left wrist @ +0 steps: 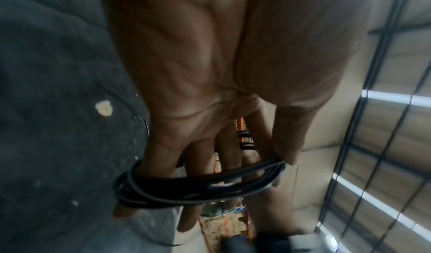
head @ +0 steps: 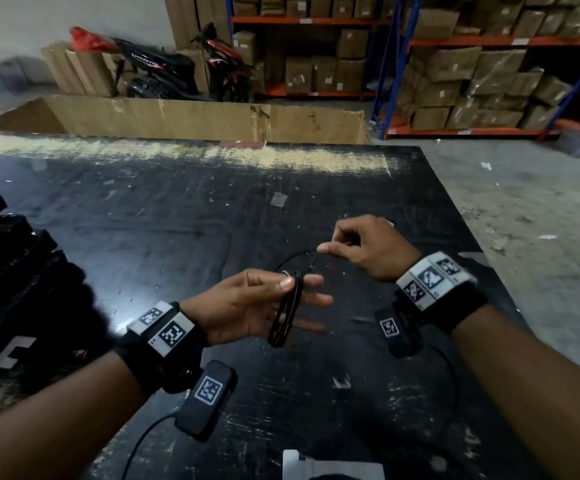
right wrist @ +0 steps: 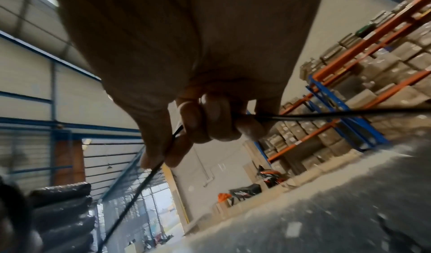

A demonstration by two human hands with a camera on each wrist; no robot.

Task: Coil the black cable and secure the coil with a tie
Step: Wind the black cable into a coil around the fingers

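Left hand (head: 247, 306): palm up above the table (head: 177, 209), fingers (left wrist: 231, 150) spread through the coil, thumb pressing its top
Black cable (head: 285, 317): thin, smooth, round loops
Right hand (head: 364, 247): fingers curled, pinching the free strand
Table: black, scuffed, flat

The left hand (head: 247, 306) holds the coil (head: 286, 313) under its thumb above the table (head: 143, 220); the right hand (head: 364, 251) pinches the cable's loose strand.
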